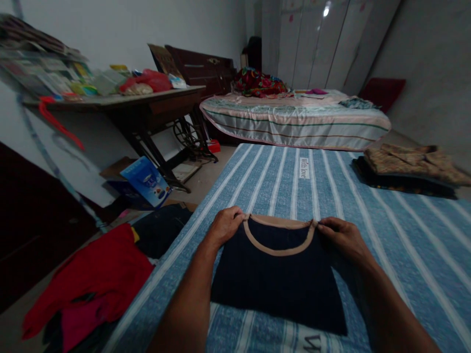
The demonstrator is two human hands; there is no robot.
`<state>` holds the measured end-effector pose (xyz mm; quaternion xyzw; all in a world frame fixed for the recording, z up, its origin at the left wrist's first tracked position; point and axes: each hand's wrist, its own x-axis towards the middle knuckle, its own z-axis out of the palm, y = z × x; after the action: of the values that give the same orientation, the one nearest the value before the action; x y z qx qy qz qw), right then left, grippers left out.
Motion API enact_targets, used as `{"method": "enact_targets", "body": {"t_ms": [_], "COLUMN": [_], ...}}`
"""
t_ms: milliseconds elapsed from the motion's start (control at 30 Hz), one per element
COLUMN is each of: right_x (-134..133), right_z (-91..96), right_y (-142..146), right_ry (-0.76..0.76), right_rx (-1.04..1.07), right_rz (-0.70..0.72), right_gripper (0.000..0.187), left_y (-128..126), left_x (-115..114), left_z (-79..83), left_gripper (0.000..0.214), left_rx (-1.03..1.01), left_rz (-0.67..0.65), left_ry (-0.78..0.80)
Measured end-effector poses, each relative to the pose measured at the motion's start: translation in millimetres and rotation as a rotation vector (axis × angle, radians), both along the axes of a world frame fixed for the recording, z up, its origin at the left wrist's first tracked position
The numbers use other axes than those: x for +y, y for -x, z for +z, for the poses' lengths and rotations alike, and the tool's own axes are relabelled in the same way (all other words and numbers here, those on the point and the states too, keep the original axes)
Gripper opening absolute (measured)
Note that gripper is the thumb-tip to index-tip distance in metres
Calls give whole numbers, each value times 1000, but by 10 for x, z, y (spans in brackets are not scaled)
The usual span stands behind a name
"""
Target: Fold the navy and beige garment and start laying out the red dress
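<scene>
On the near end of the blue bed [281,179], see a dark shirt [279,287] lying flat, with its tan neck band [278,252] nearest the bed's far end. Could stretch the neck band out of shape, if pulling too hard to both sides. Could also make creases, if lifting one corner sooner. Might drop a corner, if pinching only a tiny bit of it. Pinching the shirt's top corner nearer the bed's left edge with the left hand [225,226]. Pinching the other top corner with the right hand [344,238], with fingers bent. Reaching out low over the bed with both arms [193,289], set wide apart.
</scene>
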<state>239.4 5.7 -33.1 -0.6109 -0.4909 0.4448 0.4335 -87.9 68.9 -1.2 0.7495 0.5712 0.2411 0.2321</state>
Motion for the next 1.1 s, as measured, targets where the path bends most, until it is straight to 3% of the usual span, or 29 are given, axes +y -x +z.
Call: {"method": "enact_targets", "body": {"t_ms": [233, 700, 1100], "right_x": [13, 7, 41], "right_z": [23, 59, -42], "right_y": [18, 16, -27], "right_ry": [4, -19, -54], "right_rx": [18, 26, 0], "right_rz": [-43, -11, -2], "right_gripper": [44, 36, 33], "left_y": [-9, -19, -6], "left_x": [34, 56, 63], "left_z": [-10, -18, -39], "left_gripper": [24, 26, 29], "left_rx": [-18, -11, -21], "left_rz": [10, 22, 13], "left_ry": [2, -2, -7]}}
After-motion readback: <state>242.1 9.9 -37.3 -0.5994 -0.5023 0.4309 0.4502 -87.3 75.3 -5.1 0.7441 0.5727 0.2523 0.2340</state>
